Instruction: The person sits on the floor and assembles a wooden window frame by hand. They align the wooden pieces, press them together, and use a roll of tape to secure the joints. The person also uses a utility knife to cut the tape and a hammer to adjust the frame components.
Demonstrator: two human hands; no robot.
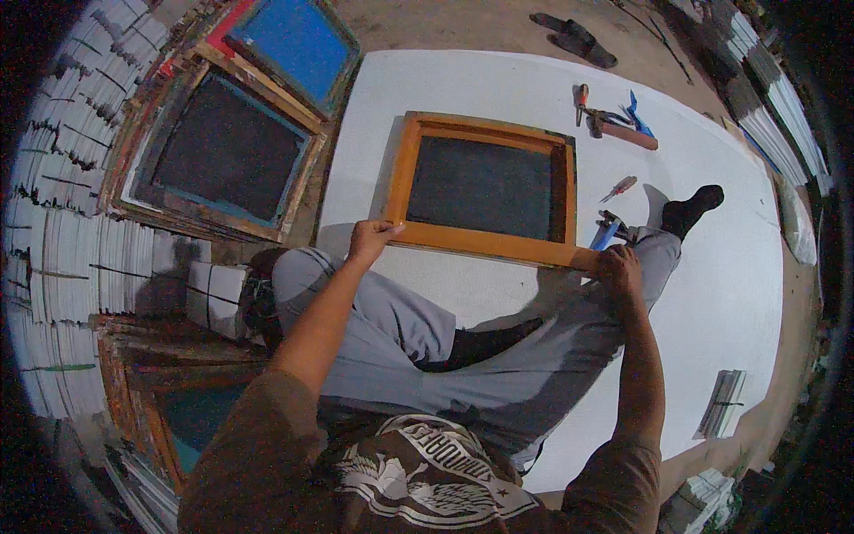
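A brown wooden frame (407,169) with a dark mesh panel (480,187) lies in front of me on a white sheet. Along its near side runs a wooden strip (498,245), which reaches past the right corner. My left hand (374,240) is closed, pinching the strip's left end at the near left corner. At the other end, the fingers of my right hand (620,270) are wrapped over the strip, close to my knee. Pliers with blue handles (608,233) lie just beyond my right hand, and a screwdriver (620,189) is a little farther off.
Stacked screen frames (298,169) and a blue-panelled one (294,44) stand at the left, beside piled white bundles (53,222). More tools, including a screwdriver (581,102), rest on the white sheet (712,294) at the far right. Dark slippers (578,40) lie beyond it.
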